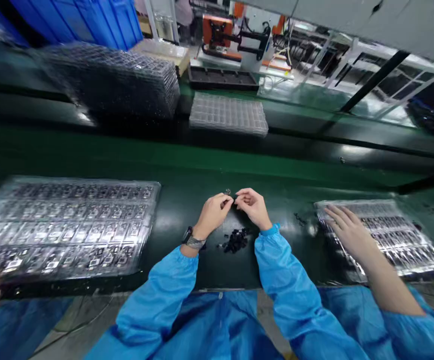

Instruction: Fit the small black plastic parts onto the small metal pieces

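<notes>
- Bench (pixel 179 200): dark green, smooth, glossy in spots, running across the whole view.
- Behind it a ledge (pixel 307 130) runs the same way, bearing a tall stack (pixel 145 85) of clear trays and a low stack (pixel 228 115); a black tray (pixel 222 88) sits behind the low one.
- Upper left, a blue bin (pixel 89 25); farther into the room, an orange machine (pixel 217 37); a grey panel (pixel 382 25) overhangs the upper right.
- Left hand (pixel 212 215): thumb and forefinger brought together over the bench. A small part (pixel 228 191) shows just beyond the tips — pinched or lying there, I cannot tell.
- Right hand (pixel 253 205): fingers curled, tips just beside the left's; whether they grasp anything is too small to tell.
- Pile (pixel 235 241) of black bits on the bench between the forearms, nearer the front edge than the hands.
- Left tray (pixel 152 200), filled with rows of parts, is well apart from the left hand and nearly reaches the front edge.
- Right tray (pixel 382 204) lies well beyond the right hand; a co-worker's hand (pixel 346 230) is over its left side.
- Green surface shows between each tray and the nearer hand — and from the fingertips back to the ledge.
- The front edge runs close to the person's body.
</notes>
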{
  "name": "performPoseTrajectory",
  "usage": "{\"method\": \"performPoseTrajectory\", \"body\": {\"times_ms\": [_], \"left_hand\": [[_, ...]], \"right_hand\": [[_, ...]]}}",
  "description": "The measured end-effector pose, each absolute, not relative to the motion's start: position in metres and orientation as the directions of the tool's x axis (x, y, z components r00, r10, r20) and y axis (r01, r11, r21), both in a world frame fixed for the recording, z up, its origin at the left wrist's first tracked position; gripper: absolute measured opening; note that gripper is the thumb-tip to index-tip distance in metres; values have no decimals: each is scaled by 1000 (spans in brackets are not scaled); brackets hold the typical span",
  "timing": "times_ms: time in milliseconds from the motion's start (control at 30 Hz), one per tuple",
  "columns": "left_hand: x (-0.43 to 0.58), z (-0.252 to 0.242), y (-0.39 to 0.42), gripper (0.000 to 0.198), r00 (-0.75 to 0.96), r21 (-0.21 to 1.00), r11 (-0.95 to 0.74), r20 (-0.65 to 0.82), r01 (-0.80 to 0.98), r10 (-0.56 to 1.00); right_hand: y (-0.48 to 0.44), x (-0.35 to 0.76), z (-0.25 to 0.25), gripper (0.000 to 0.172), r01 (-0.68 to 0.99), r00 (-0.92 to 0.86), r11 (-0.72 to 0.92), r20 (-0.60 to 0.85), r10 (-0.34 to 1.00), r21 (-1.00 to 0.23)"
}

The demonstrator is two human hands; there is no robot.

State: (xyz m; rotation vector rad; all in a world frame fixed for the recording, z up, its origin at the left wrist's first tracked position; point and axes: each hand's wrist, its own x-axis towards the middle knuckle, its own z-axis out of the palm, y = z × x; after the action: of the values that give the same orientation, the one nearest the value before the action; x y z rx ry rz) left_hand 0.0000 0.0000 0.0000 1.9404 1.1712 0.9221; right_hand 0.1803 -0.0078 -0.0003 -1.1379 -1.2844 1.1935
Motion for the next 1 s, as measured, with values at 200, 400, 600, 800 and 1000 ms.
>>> {"method": "performPoseTrajectory", "body": {"times_ms": [200,400,600,800,1000], "left_hand": [[-1,-1,2,19,340,814,-377,237,442,910],[-1,-1,3,21,345,845,-358,223,398,912],[-1,-3,5,24,349,948,-217,127,232,929],[-2,1,5,26,365,969,-154,75,193,928],[-6,3,10,23,365,999,1,-20,52,931]], "right_hand": [[-9,180,-4,26,56,-75,39,35,997,-998],[-6,184,-5,34,-41,-122,-44,-38,992,-998],[-6,187,-6,35,-79,-147,-94,-81,986,-992],[-6,187,-2,33,-47,-148,-62,-55,988,-997],[-5,188,-1,34,-59,-131,-61,-53,990,-996]]}}
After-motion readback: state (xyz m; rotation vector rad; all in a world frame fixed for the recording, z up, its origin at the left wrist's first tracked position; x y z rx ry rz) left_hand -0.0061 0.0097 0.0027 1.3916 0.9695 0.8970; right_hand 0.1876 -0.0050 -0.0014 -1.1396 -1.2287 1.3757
